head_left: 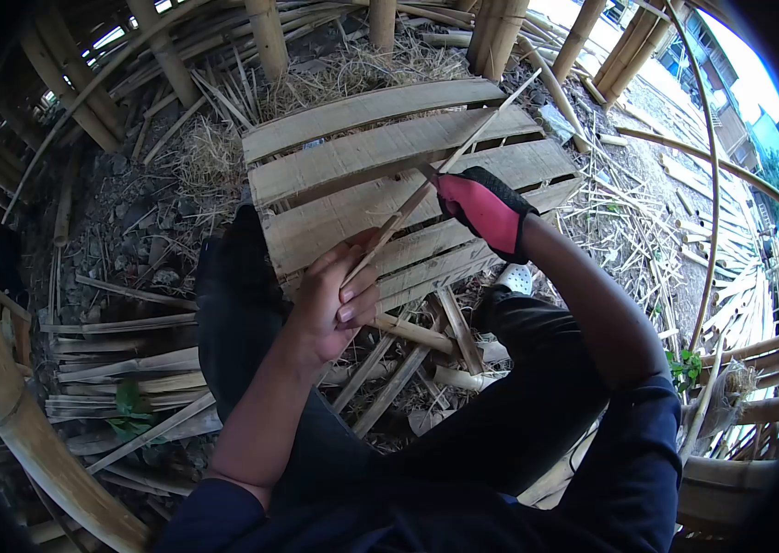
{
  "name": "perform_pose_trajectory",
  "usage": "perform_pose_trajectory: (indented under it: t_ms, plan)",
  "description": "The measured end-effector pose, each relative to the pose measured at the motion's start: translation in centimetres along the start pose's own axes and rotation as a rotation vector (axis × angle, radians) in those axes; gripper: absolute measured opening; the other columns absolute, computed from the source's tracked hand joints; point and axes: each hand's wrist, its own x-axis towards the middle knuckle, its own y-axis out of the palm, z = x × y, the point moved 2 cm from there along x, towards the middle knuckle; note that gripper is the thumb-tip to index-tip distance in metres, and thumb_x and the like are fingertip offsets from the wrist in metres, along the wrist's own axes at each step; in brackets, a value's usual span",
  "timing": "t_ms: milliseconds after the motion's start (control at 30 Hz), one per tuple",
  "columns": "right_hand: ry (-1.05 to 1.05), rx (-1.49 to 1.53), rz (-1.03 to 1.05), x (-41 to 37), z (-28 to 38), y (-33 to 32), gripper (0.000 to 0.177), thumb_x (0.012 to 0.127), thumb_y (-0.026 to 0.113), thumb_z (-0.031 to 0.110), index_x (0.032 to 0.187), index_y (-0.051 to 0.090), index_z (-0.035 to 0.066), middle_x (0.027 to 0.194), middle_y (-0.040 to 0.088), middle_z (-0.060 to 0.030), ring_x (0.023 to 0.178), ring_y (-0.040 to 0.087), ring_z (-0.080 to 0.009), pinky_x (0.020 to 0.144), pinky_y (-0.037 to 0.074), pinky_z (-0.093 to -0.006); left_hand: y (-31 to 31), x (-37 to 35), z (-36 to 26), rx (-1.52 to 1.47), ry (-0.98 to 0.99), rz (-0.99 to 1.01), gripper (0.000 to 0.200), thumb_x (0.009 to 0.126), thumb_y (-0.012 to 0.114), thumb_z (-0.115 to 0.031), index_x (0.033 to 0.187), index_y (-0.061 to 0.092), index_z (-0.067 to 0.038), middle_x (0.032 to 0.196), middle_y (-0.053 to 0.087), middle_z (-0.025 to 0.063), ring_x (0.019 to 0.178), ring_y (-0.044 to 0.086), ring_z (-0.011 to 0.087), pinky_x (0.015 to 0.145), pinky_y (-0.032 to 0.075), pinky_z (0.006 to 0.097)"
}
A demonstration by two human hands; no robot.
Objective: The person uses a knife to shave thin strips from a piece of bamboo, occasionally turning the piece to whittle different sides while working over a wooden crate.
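My bare left hand (336,293) is closed around the lower end of a thin bamboo strip (391,226). The strip slants up to the right above a slatted wooden platform (343,157). My right hand (486,210), in a pink and black glove, is closed near the middle of the strip. Between its fingers and the strip a small dark, flat piece shows, perhaps a blade; most of it is hidden by the glove. The strip's thin far end reaches past the right hand, over the platform's right part.
Split bamboo strips (131,378) lie in a pile at the left. Upright bamboo posts (268,37) stand behind the platform. Cut bamboo pieces (398,387) lie between my legs. A curved bamboo pole (30,433) runs along the left edge. More strips cover the ground at the right.
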Motion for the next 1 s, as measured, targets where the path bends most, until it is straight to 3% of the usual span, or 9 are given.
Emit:
perform_pose_trajectory:
  t_ms: [100,133,233,267,367,500,700,800,1000]
  plan:
    - [-0.479,-0.212,-0.093,-0.9,1.0,5.4,0.037,0.098,0.044,0.034,0.079,0.055,0.004,0.068,0.054,-0.0068,0.065,0.052,-0.0172,0.06,0.041,-0.034,-0.2,1.2,0.8,0.004,0.018,-0.027,0.03,0.107,0.036,-0.02,0.131,0.053,-0.012,0.057,0.035,-0.0055,0.041,0.029,0.0053,0.039,0.024,0.0226]
    - [-0.295,-0.367,-0.109,-0.9,1.2,5.4,0.046,0.1,0.041,0.039,0.085,0.059,-0.001,0.081,0.065,-0.0138,0.071,0.058,-0.0264,0.071,0.047,-0.0377,-0.2,1.0,0.7,-0.006,0.015,-0.014,0.03,0.107,0.036,-0.02,0.132,0.052,-0.012,0.057,0.035,-0.0054,0.041,0.029,0.0054,0.039,0.023,0.0226]
    - [-0.084,-0.066,0.211,-0.9,1.3,2.9,0.047,0.1,0.043,0.041,0.09,0.063,0.0,0.082,0.065,-0.0137,0.074,0.06,-0.0269,0.072,0.048,-0.0377,-0.4,0.6,0.6,0.014,-0.015,0.027,0.031,0.107,0.037,-0.021,0.133,0.051,-0.013,0.057,0.034,-0.005,0.041,0.03,0.0058,0.039,0.023,0.0227]
    - [-0.293,-0.167,0.223,-0.5,0.4,2.9,0.046,0.1,0.047,0.042,0.094,0.065,0.001,0.08,0.063,-0.011,0.075,0.059,-0.0223,0.072,0.047,-0.0357,-0.5,0.7,0.7,0.035,-0.015,0.038,0.031,0.107,0.037,-0.022,0.134,0.051,-0.013,0.058,0.035,-0.0048,0.041,0.03,0.006,0.039,0.023,0.0228]
    - [0.075,-0.093,0.269,-2.1,3.1,1.7,0.05,0.098,0.052,0.049,0.107,0.069,0.002,0.08,0.062,-0.0092,0.077,0.059,-0.0191,0.073,0.047,-0.0351,0.5,0.3,0.9,0.067,-0.012,-0.002,0.023,0.108,0.039,-0.024,0.123,0.053,-0.015,0.057,0.035,-0.0059,0.039,0.029,0.0052,0.038,0.023,0.022]
    - [-0.232,-0.161,0.306,-1.9,1.9,1.5,0.065,0.094,0.053,0.064,0.135,0.063,0.015,0.088,0.067,-0.0125,0.085,0.063,-0.0215,0.085,0.049,-0.0374,1.0,0.4,1.3,0.106,-0.03,-0.001,0.017,0.108,0.039,-0.025,0.112,0.053,-0.017,0.056,0.035,-0.0058,0.039,0.029,0.0048,0.037,0.022,0.0216]
    - [-0.164,-0.216,0.195,-0.7,0.8,2.9,0.046,0.104,0.048,0.042,0.142,0.056,0.017,0.09,0.066,-0.0104,0.08,0.06,-0.0172,0.08,0.05,-0.032,0.9,0.5,1.4,0.137,0.0,-0.047,0.028,0.108,0.038,-0.025,0.129,0.053,-0.016,0.057,0.035,-0.0049,0.039,0.029,0.0049,0.039,0.024,0.0211]
    - [0.045,0.111,0.155,-0.9,1.2,3.4,0.067,0.094,0.053,0.065,0.124,0.069,0.007,0.075,0.06,-0.006,0.07,0.055,-0.0132,0.071,0.047,-0.0312,0.2,0.7,1.3,0.176,0.026,0.016,0.028,0.108,0.038,-0.026,0.13,0.051,-0.014,0.06,0.038,-0.0039,0.041,0.031,0.0058,0.04,0.026,0.0227]
    - [0.115,0.369,0.314,0.6,-1.2,4.1,0.06,0.098,0.051,0.062,0.092,0.069,0.005,0.062,0.043,0.0051,0.056,0.037,-0.0063,0.054,0.032,-0.025,0.2,0.5,0.9,0.14,0.003,0.056,0.028,0.109,0.037,-0.027,0.131,0.051,-0.015,0.06,0.038,-0.0041,0.041,0.031,0.0057,0.041,0.026,0.0225]
